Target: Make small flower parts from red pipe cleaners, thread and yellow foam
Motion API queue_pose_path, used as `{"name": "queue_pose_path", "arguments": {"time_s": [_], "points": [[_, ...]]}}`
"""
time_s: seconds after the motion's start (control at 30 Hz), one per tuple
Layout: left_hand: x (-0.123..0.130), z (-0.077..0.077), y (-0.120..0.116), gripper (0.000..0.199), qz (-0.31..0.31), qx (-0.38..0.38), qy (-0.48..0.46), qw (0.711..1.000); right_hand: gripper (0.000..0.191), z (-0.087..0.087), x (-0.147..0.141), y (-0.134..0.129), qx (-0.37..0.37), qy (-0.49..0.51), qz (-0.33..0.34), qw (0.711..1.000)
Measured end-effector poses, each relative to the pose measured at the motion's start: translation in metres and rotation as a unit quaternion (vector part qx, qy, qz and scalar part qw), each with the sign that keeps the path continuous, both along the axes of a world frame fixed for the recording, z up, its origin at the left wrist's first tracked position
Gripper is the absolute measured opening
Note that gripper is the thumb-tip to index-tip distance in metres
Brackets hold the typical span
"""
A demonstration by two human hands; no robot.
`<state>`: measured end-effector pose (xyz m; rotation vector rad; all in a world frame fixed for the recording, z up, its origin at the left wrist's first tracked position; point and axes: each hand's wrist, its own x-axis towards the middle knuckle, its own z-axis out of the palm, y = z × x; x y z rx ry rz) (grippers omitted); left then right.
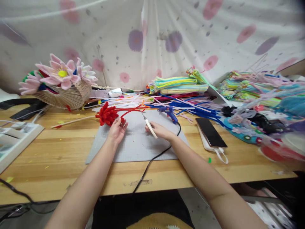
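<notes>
My left hand (117, 130) is palm up over the grey mat, fingers curled, beside a fluffy red pipe-cleaner flower (106, 114). A bent red pipe cleaner (130, 110) runs from its fingertips toward the right; they seem pinched on it. In my right hand (158, 130) is a hand tool (150, 128) with a white handle and a thin metal tip; whether pliers or scissors I cannot tell. Its tip points away from me, close to the far end of the red pipe cleaner. The fingers around the handle are partly hidden.
Behind the grey mat (135, 149) lie loose pipe cleaners (133, 98) and a blue glue gun (169, 113), its black cord (154, 158) crossing the mat. A phone (211, 132) lies to the right. A power strip (19, 140) and a flower-topped fan (64, 95) stand left.
</notes>
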<state>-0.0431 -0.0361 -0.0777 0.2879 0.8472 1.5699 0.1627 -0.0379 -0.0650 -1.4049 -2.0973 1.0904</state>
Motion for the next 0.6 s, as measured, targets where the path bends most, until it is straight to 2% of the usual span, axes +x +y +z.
{"name": "queue_pose_path", "arguments": {"time_s": [0.17, 0.33, 0.47, 0.6], "points": [[-0.006, -0.008, -0.002, 0.011, -0.013, 0.028, -0.068, 0.997, 0.046, 0.002, -0.011, 0.0, 0.009, -0.026, 0.048, 0.998], [-0.012, -0.008, 0.002, 0.016, 0.007, 0.036, -0.135, 0.99, 0.047, 0.002, -0.015, -0.003, 0.041, -0.097, 0.084, 0.991], [-0.007, -0.01, -0.001, 0.014, -0.008, 0.03, -0.107, 0.994, 0.047, 0.0, -0.018, -0.003, 0.078, -0.13, 0.077, 0.985], [0.009, -0.017, -0.007, 0.014, -0.043, 0.027, -0.042, 0.998, 0.046, -0.004, -0.021, 0.001, 0.08, -0.129, 0.064, 0.986]]}}
